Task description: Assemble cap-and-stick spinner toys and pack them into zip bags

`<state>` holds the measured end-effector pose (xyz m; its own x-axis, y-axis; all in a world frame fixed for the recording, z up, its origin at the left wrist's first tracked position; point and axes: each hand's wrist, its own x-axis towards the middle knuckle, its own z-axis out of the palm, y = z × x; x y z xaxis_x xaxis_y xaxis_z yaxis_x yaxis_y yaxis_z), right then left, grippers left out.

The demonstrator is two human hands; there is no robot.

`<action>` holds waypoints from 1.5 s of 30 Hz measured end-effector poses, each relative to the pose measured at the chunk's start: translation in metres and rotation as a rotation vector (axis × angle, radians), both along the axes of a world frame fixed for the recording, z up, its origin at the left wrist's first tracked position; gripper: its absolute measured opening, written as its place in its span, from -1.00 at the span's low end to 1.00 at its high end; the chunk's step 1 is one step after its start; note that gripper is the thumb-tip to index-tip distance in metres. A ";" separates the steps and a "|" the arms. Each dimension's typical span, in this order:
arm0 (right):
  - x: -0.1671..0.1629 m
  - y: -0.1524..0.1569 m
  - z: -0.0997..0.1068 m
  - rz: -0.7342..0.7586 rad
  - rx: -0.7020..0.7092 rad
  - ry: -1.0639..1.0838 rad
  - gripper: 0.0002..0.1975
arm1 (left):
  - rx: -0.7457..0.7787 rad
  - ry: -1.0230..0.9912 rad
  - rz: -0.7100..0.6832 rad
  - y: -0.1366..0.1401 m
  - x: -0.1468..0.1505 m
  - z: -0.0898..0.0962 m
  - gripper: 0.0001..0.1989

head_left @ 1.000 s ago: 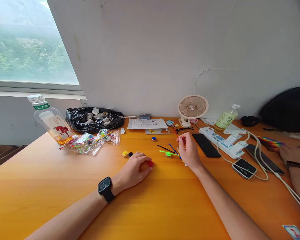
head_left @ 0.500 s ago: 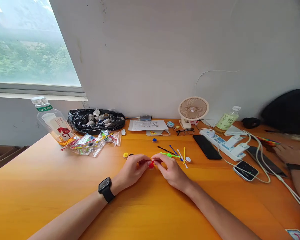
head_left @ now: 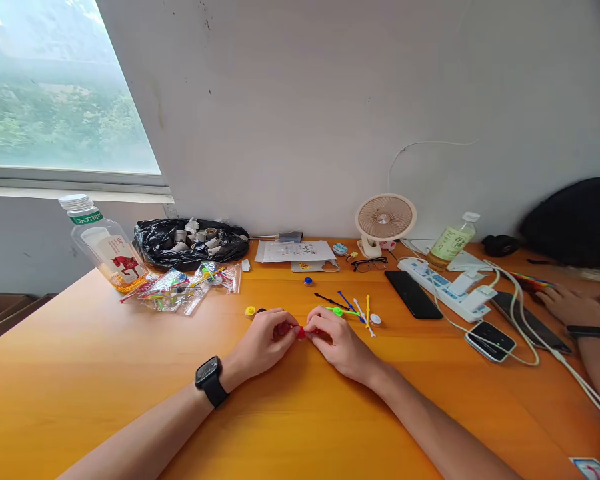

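Between my fingertips, just above the wooden table (head_left: 300,413), is a small round red plastic piece (head_left: 301,332). My left hand (head_left: 270,339), with a black watch on its wrist, pinches it from the left. From the other side, my right hand (head_left: 334,340) pinches at its right edge; the fingers partly cover the piece. Beyond my right hand lie thin arrow-tipped plastic sticks in yellow (head_left: 367,311), white, blue and black, with a green piece (head_left: 337,311) and a white round piece (head_left: 375,319). A yellow round piece (head_left: 250,311) and a partly hidden black one sit behind my left hand.
At left stand a large bottle (head_left: 111,250), plastic packets (head_left: 180,288) and a black bag (head_left: 190,241). Farther back are papers (head_left: 295,251), a blue round piece (head_left: 308,281) and a fan (head_left: 385,220). A phone (head_left: 413,294), power strip (head_left: 443,290) and another person's hand (head_left: 575,307) are on the right.
My fingertips have shifted slightly on the red piece, and my right fingers sit a little farther from my left ones. The other person's hand at right has moved slightly left.
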<state>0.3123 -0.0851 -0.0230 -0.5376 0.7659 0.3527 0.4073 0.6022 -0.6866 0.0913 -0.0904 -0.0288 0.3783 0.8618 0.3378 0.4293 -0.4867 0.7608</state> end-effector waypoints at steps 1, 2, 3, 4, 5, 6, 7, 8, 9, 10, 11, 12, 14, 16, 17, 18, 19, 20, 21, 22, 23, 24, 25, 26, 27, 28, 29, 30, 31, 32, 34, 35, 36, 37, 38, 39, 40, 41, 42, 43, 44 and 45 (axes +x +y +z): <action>0.000 0.000 0.000 -0.004 -0.003 -0.009 -0.81 | -0.004 0.005 -0.005 0.000 0.000 0.000 -0.85; 0.000 0.000 0.000 -0.009 -0.005 -0.015 -0.81 | -0.004 0.008 -0.007 0.000 0.001 0.000 -0.85; 0.001 0.000 0.000 -0.011 -0.007 -0.021 -0.81 | -0.003 0.009 -0.007 0.000 0.001 0.000 -0.85; 0.001 0.000 0.000 -0.010 -0.007 -0.025 -0.81 | 0.000 0.013 -0.011 -0.001 0.001 0.000 -0.84; 0.001 0.000 0.000 -0.007 -0.006 -0.029 -0.80 | 0.008 0.020 -0.020 -0.001 0.001 0.000 -0.82; 0.002 0.000 0.000 -0.002 -0.003 -0.034 -0.79 | 0.026 0.033 -0.031 -0.002 0.001 0.001 -0.80; 0.002 0.000 0.001 0.002 0.000 -0.037 -0.78 | 0.056 0.054 -0.039 -0.002 0.002 0.001 -0.78; 0.002 0.000 0.001 0.006 0.003 -0.040 -0.77 | 0.096 0.085 -0.045 -0.003 0.002 0.002 -0.78; 0.002 0.001 0.000 0.009 0.007 -0.042 -0.76 | 0.143 0.128 -0.047 -0.003 0.002 0.002 -0.79; 0.002 0.001 0.000 0.012 0.012 -0.044 -0.75 | 0.192 0.179 -0.042 -0.004 0.002 0.003 -0.80; 0.002 0.001 -0.001 0.016 0.020 -0.047 -0.75 | 0.239 0.231 -0.030 -0.004 0.002 0.004 -0.82; 0.002 0.001 -0.002 0.020 0.033 -0.049 -0.75 | 0.276 0.281 -0.018 -0.005 0.002 0.004 -0.82; 0.002 0.002 -0.004 0.030 0.065 -0.056 -0.75 | 0.327 0.356 -0.003 -0.006 0.002 0.006 -0.82; 0.002 0.002 -0.005 0.038 0.091 -0.068 -0.75 | 0.351 0.401 0.000 -0.007 0.003 0.006 -0.81; 0.002 0.002 -0.006 0.039 0.099 -0.074 -0.75 | 0.356 0.416 -0.002 -0.007 0.003 0.006 -0.81; 0.001 0.002 -0.006 0.040 0.103 -0.079 -0.74 | 0.358 0.427 -0.003 -0.007 0.003 0.005 -0.82; 0.001 0.002 -0.006 0.041 0.106 -0.083 -0.74 | 0.357 0.435 -0.001 -0.007 0.003 0.005 -0.82; 0.001 0.002 -0.006 0.042 0.108 -0.087 -0.74 | 0.355 0.438 0.002 -0.007 0.003 0.004 -0.82; 0.001 0.002 -0.006 0.044 0.110 -0.090 -0.73 | 0.353 0.439 0.004 -0.007 0.003 0.004 -0.83; 0.001 0.002 -0.006 0.047 0.114 -0.095 -0.73 | 0.352 0.438 0.004 -0.007 0.003 0.003 -0.84; 0.001 0.002 -0.006 0.051 0.120 -0.102 -0.73 | 0.354 0.436 0.001 -0.007 0.003 0.002 -0.84; 0.000 0.001 -0.006 0.054 0.125 -0.111 -0.74 | 0.356 0.435 -0.002 -0.007 0.003 0.002 -0.85; 0.000 0.001 -0.006 0.055 0.129 -0.119 -0.74 | 0.360 0.432 -0.006 -0.007 0.004 0.001 -0.85; 0.000 0.001 -0.005 0.056 0.133 -0.128 -0.74 | 0.363 0.426 -0.006 -0.007 0.004 0.001 -0.86; 0.000 0.001 -0.004 0.051 0.138 -0.135 -0.75 | 0.367 0.416 -0.006 -0.007 0.004 0.000 -0.86; 0.001 0.001 -0.002 0.039 0.149 -0.141 -0.77 | 0.370 0.399 -0.007 -0.007 0.003 0.001 -0.86; 0.001 0.000 0.000 0.019 0.165 -0.145 -0.80 | 0.373 0.375 -0.004 -0.007 0.003 0.002 -0.86; 0.002 0.000 0.004 -0.010 0.184 -0.144 -0.85 | 0.374 0.342 0.003 -0.007 0.001 0.003 -0.85; 0.003 -0.001 0.007 -0.051 0.202 -0.133 -0.88 | 0.374 0.301 0.016 -0.007 0.000 0.004 -0.83; 0.003 -0.002 0.011 -0.100 0.213 -0.115 -0.88 | 0.371 0.256 0.034 -0.006 -0.002 0.006 -0.80; 0.005 -0.003 0.018 -0.204 0.189 -0.077 -0.78 | 0.358 0.170 0.084 -0.005 -0.006 0.008 -0.76; 0.006 -0.004 0.021 -0.244 0.138 -0.059 -0.72 | 0.350 0.136 0.107 -0.004 -0.007 0.009 -0.77; 0.007 -0.006 0.024 -0.253 0.043 -0.045 -0.66 | 0.342 0.109 0.126 -0.003 -0.009 0.010 -0.79; 0.007 -0.007 0.027 -0.222 -0.095 -0.032 -0.59 | 0.336 0.090 0.145 -0.003 -0.010 0.011 -0.81; 0.008 -0.008 0.029 -0.162 -0.254 -0.005 -0.53 | 0.332 0.076 0.162 -0.002 -0.010 0.011 -0.82; 0.008 -0.009 0.030 -0.094 -0.408 0.042 -0.48 | 0.329 0.063 0.177 -0.002 -0.011 0.011 -0.83; 0.008 -0.010 0.032 -0.038 -0.526 0.104 -0.45 | 0.327 0.051 0.190 -0.002 -0.011 0.011 -0.83; 0.009 -0.010 0.032 -0.007 -0.591 0.170 -0.44 | 0.327 0.041 0.199 -0.002 -0.011 0.011 -0.83; 0.009 -0.009 0.033 -0.011 -0.601 0.236 -0.45 | 0.327 0.032 0.203 -0.002 -0.011 0.011 -0.82; 0.010 -0.008 0.033 -0.037 -0.574 0.290 -0.47 | 0.331 0.024 0.206 -0.002 -0.011 0.011 -0.83; 0.010 -0.006 0.032 -0.063 -0.535 0.322 -0.50 | 0.337 0.018 0.206 -0.002 -0.011 0.011 -0.83; 0.011 -0.005 0.031 -0.080 -0.500 0.332 -0.51 | 0.347 0.014 0.208 -0.002 -0.011 0.010 -0.81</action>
